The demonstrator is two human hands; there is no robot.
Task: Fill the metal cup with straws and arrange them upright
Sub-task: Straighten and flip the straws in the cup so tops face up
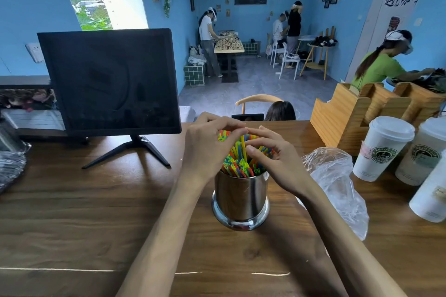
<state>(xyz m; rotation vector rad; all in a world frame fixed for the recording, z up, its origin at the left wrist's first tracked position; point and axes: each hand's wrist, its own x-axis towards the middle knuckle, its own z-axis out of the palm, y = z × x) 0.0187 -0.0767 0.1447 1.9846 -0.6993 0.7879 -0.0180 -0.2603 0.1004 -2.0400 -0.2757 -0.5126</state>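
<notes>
my left hand and right hand curl over the straws, fingertips pinching one yellow straw between them. directly beneath both hands stands the metal cup, packed. i judge straws light, bendy, slippery; grip near tops.

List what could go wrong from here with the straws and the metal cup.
1. The metal cup is packed with straws; both hands work at their tops, and a sideways push might tip the cup on the table.
2. The yellow straw stands above the rest between the left hand and right hand; forcing it down could bend it.
3. The plastic bag beside the cup may snag the right arm.
</notes>
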